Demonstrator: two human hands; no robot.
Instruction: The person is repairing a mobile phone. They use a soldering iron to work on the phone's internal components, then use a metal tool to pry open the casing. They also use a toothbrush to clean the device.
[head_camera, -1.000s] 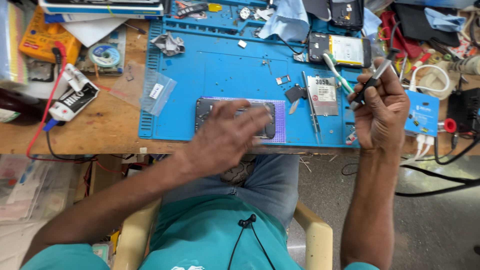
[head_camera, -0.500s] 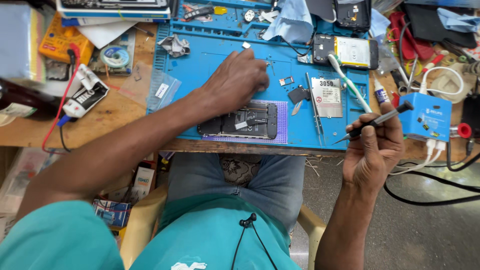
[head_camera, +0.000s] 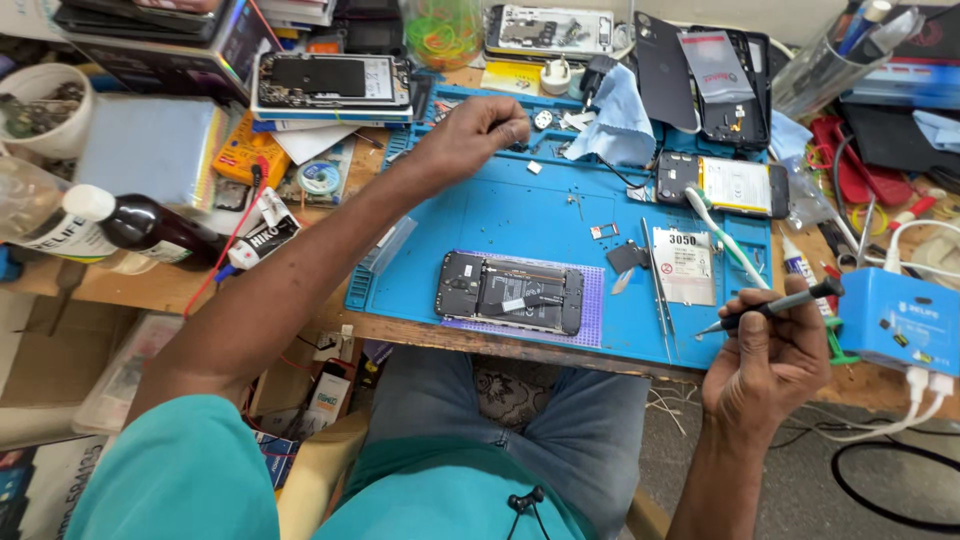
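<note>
An opened phone (head_camera: 512, 292) lies face down with its back cover off, on a purple pad at the front of a blue work mat (head_camera: 520, 215). My left hand (head_camera: 478, 132) reaches to the mat's far edge with its fingers pinched together over small parts; what it pinches is too small to see. My right hand (head_camera: 765, 362) hovers past the table's front edge, to the right of the phone, gripping a thin dark screwdriver (head_camera: 775, 305) whose tip points left.
Tweezers (head_camera: 655, 290), a white toothbrush (head_camera: 725, 238), a small battery (head_camera: 684, 265) and another opened phone (head_camera: 722, 185) lie on the mat's right side. A blue box (head_camera: 903, 322) with cables sits at right. A dark bottle (head_camera: 130, 225), more phones and clutter stand left and behind.
My left hand has left the opened phone and moved to the mat's far edge. My right hand has dropped toward the front edge with the screwdriver.
</note>
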